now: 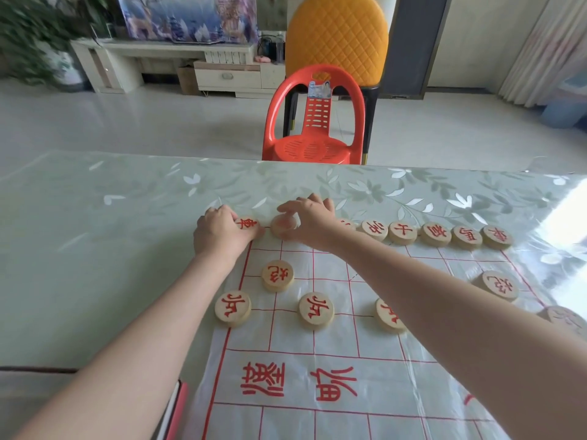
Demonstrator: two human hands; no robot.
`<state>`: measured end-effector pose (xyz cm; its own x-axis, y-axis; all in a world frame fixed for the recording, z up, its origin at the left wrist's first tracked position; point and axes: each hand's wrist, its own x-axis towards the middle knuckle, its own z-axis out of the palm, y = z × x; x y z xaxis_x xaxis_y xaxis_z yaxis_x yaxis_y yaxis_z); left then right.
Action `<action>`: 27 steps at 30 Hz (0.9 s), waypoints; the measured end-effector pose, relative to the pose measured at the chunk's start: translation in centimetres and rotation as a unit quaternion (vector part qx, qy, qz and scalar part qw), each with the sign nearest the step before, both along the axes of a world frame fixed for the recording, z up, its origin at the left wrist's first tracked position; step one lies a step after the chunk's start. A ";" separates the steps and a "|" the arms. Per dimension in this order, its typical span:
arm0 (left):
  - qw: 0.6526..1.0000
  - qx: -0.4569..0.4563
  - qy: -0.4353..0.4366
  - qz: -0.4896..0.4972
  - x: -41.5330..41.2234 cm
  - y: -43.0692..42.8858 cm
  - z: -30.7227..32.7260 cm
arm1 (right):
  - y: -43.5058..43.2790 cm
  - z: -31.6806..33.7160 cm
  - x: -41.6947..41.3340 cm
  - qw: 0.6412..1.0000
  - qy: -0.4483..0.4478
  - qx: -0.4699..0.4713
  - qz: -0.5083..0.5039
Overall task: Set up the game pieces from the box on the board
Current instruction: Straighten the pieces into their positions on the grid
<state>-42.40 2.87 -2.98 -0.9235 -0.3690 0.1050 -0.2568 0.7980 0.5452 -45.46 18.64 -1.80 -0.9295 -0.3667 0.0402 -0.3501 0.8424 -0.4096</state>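
The far rank of the board (333,344) is seemingly being filled: a corner piece (247,223) is pinched in the grip of the left hand (222,231), a blurred piece (283,224) beside it in that of the right hand (309,222), each probably to be centred on its crossing next.

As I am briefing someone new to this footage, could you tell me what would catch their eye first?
Probably the two hands at the far edge of the red-gridded xiangqi board: the left hand grips the corner piece and the right hand pinches the blurred piece beside it. Next, the red characters on the round wooden pieces, and the red plastic chair beyond the table.
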 end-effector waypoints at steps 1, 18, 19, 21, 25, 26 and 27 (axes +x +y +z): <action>1.000 -0.001 0.006 -0.001 -0.1 -0.2 -0.1 | -0.1 -0.1 0.0 1.000 0.005 -0.004 -0.004; 0.988 0.030 -0.042 -0.144 0.3 -1.8 0.5 | -0.4 -1.6 0.7 0.995 0.073 0.031 -0.061; 0.989 0.033 -0.041 -0.138 0.2 -2.0 0.3 | -0.4 -1.7 0.7 0.995 0.072 0.029 -0.062; 0.989 0.023 -0.030 -0.143 0.2 -2.1 0.1 | -0.4 -1.7 0.7 0.995 0.071 0.026 -0.064; 0.990 0.013 0.007 -0.142 0.5 -1.6 0.0 | -0.4 -1.8 0.7 0.995 0.066 0.026 -0.068; 0.990 0.019 0.015 -0.138 0.6 -1.4 0.0 | -0.4 -1.8 0.7 0.995 0.064 0.027 -0.069; 0.990 0.026 0.021 -0.134 0.8 -1.2 0.0 | -0.4 -1.8 0.7 0.995 0.062 0.027 -0.071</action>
<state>-41.64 1.68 -2.99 -0.9842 -0.1168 0.1329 -0.0154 0.8050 0.5931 -44.76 18.19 -3.62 -0.9610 -0.2373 0.1418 -0.2716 0.9064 -0.3237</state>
